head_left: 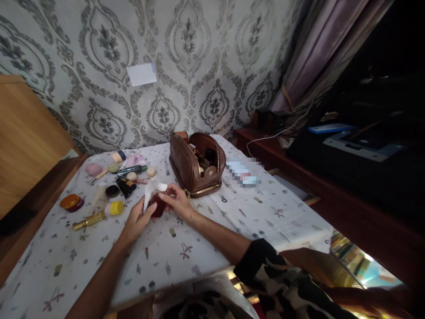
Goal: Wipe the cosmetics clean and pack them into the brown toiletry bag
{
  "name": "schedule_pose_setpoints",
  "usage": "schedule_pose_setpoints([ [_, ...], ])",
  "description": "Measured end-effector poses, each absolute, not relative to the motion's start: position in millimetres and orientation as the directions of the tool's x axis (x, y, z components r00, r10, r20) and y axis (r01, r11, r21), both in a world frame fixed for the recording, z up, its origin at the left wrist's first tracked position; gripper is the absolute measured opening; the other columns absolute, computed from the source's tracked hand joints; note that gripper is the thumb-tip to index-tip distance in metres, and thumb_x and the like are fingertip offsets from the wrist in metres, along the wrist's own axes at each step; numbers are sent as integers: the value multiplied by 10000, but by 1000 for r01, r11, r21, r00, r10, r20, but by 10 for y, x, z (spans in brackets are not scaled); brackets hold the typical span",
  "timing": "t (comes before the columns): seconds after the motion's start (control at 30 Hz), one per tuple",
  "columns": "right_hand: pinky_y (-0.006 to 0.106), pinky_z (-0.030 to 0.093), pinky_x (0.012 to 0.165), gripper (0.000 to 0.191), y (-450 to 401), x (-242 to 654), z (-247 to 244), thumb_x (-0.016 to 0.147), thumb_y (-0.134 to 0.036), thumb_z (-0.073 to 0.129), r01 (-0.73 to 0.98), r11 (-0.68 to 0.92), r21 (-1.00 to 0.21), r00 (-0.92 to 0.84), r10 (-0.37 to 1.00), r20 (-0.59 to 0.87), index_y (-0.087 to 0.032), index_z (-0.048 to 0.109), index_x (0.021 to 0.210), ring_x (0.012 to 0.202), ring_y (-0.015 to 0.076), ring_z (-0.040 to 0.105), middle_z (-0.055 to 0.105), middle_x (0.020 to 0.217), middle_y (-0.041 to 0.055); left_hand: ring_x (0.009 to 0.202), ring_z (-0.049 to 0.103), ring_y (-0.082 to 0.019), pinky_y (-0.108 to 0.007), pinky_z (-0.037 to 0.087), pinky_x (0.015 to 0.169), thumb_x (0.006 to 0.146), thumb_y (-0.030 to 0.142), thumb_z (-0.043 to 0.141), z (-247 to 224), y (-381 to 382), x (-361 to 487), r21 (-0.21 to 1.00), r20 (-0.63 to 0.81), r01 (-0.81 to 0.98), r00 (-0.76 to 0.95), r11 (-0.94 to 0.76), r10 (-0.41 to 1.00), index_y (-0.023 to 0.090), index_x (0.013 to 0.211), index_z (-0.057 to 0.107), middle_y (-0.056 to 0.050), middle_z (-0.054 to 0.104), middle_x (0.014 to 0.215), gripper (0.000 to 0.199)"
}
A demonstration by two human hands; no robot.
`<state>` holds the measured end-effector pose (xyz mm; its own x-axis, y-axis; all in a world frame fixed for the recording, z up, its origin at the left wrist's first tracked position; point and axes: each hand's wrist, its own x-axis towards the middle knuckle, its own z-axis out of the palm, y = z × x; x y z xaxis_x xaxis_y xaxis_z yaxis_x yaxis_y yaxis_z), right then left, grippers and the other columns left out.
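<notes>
Between my hands is a small bottle [158,208] of dark reddish liquid with a white cap [162,187], held upright above the table. My left hand [137,220] is closed around its left side, and a white tissue [149,191] is pinched there against the bottle. From the right, my right hand [179,203] grips the bottle near its shoulder, thumb in front. A brown leather cosmetic bag [186,161] stands unzipped just beyond my right hand, with several dark and gold items inside.
Left of my hands lie a yellow-capped bottle [116,208], a gold tube [89,220], an orange-lidded jar [70,202], a black round lid [112,191], a pink sponge [94,169] and a green bottle [130,171]. A blurred pale packet [241,172] lies right of the bag. Patterned wallpaper rises behind.
</notes>
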<state>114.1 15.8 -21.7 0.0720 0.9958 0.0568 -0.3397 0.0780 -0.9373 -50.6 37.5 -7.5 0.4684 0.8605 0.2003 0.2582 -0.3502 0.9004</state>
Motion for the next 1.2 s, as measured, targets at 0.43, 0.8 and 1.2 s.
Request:
schedule_pose_setpoints([
  [0.43, 194, 497, 477, 496, -103, 1594, 209, 642, -377, 844, -270, 45, -962, -263, 958, 119, -181, 580, 1013, 538, 80, 566, 609, 700, -58, 693, 621, -176, -280, 524, 612, 859, 597, 537, 4, 218, -288, 952, 195, 155, 361, -265, 912, 150, 978, 651, -37, 679, 783, 477],
  [0.8, 227, 411, 440, 359, -219, 1622, -50, 599, -300, 823, -92, 94, -991, -78, 992, 101, -191, 571, 829, 503, 107, 497, 548, 603, -49, 1356, 453, -257, -450, 383, 1134, 1019, 353, 328, 101, -50, 14, 592, 506, 280, 601, -756, 619, 193, 1242, 618, -116, 562, 1390, 399],
  [1.2, 239, 453, 584, 380, -298, 1694, 74, 569, -345, 846, 40, 193, -980, 17, 981, 194, -171, 584, 782, 651, 118, 537, 572, 709, -27, 722, 593, -160, -275, 509, 720, 997, 321, 368, 306, 123, -4, 353, 635, 472, 514, -808, 577, 182, 799, 642, -50, 602, 763, 366],
])
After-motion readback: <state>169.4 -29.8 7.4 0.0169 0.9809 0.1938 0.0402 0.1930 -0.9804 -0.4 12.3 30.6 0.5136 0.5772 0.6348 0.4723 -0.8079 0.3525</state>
